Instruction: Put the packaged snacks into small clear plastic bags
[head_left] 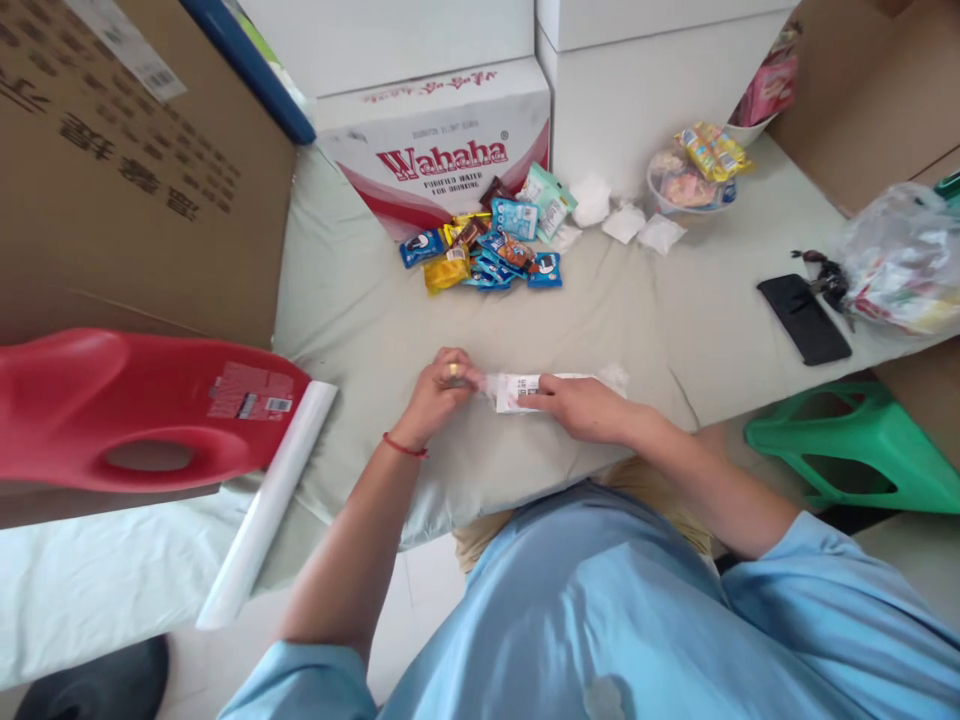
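Observation:
Near the table's front edge lies a white packet (510, 393) with dark print and clear plastic film at both ends. My left hand (442, 388), with a ring and a red string bracelet, pinches the film at the packet's left end. Across the packet's middle rests my right hand (577, 402), its fingers closed on it from above. Small snack packs (495, 258) in blue, yellow and brown are piled beyond my hands, in front of a Wahaha carton (450, 140).
White crumpled tissues (624, 222) and a bowl of snacks (688, 190) stand at the back. A black phone (804, 318) and a plastic bag (907, 260) lie right. At left are a red jug (150, 400) and a white roll (270, 505); a green stool (862, 445) stands below right.

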